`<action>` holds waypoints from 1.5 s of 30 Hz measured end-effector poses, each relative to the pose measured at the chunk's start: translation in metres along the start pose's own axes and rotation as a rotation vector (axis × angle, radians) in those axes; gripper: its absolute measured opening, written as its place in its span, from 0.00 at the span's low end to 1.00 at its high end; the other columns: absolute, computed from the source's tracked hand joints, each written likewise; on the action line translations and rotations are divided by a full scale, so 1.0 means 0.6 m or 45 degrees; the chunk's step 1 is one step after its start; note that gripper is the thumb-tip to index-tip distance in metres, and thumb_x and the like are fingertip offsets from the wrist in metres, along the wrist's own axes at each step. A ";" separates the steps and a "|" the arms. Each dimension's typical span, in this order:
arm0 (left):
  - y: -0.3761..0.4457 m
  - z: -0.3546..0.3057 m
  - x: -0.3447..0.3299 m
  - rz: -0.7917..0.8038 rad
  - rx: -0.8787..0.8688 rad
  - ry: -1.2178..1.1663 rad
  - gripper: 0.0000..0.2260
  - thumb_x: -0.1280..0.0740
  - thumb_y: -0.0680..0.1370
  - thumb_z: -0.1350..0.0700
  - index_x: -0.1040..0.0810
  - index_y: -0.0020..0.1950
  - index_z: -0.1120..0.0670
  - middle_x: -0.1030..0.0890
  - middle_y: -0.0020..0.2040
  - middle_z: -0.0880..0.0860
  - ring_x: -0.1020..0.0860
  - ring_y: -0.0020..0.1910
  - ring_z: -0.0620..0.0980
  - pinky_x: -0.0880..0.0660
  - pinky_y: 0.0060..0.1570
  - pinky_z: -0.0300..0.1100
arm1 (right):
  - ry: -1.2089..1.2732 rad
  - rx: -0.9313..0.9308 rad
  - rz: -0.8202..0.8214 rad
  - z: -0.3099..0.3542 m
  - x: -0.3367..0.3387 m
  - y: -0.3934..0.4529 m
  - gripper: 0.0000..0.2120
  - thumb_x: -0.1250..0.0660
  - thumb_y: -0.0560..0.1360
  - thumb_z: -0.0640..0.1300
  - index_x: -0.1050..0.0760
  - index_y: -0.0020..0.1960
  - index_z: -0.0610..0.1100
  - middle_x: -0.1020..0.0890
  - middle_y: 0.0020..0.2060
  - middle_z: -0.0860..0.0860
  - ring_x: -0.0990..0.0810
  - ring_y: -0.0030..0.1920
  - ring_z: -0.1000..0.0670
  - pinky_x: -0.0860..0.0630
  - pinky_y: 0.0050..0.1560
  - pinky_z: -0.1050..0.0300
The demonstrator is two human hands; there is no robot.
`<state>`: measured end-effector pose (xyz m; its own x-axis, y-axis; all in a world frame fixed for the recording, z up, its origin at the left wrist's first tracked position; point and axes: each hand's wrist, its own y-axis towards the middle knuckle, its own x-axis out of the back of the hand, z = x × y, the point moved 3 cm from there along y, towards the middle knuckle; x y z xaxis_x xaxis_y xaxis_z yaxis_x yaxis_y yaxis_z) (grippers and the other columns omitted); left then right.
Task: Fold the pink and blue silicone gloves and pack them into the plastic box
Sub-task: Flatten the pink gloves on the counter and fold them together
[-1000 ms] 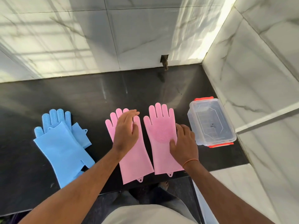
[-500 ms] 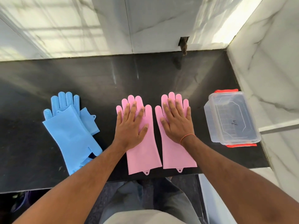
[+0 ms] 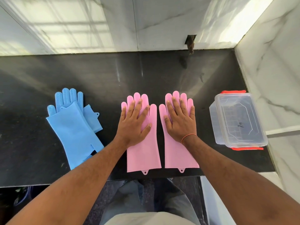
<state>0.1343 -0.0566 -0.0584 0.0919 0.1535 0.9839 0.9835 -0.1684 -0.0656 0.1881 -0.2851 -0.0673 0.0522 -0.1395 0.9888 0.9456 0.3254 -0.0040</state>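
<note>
The left hand (image 3: 134, 125) and right hand (image 3: 181, 121), both spread flat, hide the palms of the two pink gloves (image 3: 143, 153) lying side by side on the counter (image 3: 146, 75). The blue gloves (image 3: 74, 125) overlap at left. The lidded plastic box (image 3: 237, 119) at right looks empty.

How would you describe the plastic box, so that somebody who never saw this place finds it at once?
Look at the black counter and follow it to its right end, where it meets the marble side wall. There, to the right of the pink gloves, stands the plastic box. It is the only hard, clear thing there, with its lid on and a red clip at each short end.
</note>
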 end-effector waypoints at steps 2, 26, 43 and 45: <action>0.000 0.001 -0.001 0.001 0.001 0.006 0.35 0.52 0.86 0.34 0.50 0.91 0.47 0.57 0.91 0.54 0.58 0.89 0.60 0.56 0.86 0.66 | 0.000 -0.008 0.003 0.001 0.001 0.002 0.33 0.56 0.86 0.63 0.55 0.88 0.53 0.54 0.88 0.51 0.57 0.87 0.42 0.54 0.83 0.29; 0.008 -0.233 0.057 -0.174 -0.357 -0.578 0.17 0.38 0.87 0.49 0.20 0.72 0.52 0.15 0.66 0.50 0.19 0.64 0.52 0.21 0.63 0.52 | 0.291 -0.440 -0.120 -0.002 0.095 -0.247 0.23 0.39 0.84 0.59 0.23 0.72 0.47 0.19 0.68 0.48 0.23 0.66 0.43 0.19 0.66 0.41; 0.139 -0.325 0.050 0.115 0.163 -0.216 0.29 0.29 0.82 0.55 0.34 0.81 0.57 0.20 0.67 0.57 0.20 0.58 0.56 0.21 0.54 0.47 | 0.820 -1.017 0.189 -0.014 0.086 -0.293 0.22 0.25 0.79 0.53 0.25 0.69 0.49 0.17 0.57 0.53 0.17 0.51 0.51 0.17 0.58 0.50; 0.141 -0.311 0.055 0.129 0.239 -0.399 0.31 0.27 0.79 0.59 0.34 0.80 0.57 0.18 0.63 0.56 0.18 0.57 0.58 0.21 0.51 0.48 | 0.882 -1.047 0.191 -0.017 0.082 -0.292 0.13 0.25 0.79 0.50 0.21 0.62 0.50 0.15 0.51 0.55 0.18 0.44 0.56 0.18 0.52 0.55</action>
<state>0.1913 -0.2473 -0.0006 0.2048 0.4406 0.8740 0.9757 -0.0212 -0.2180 0.0283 -0.3587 -0.0196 0.1114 -0.7319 0.6722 0.8266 -0.3073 -0.4715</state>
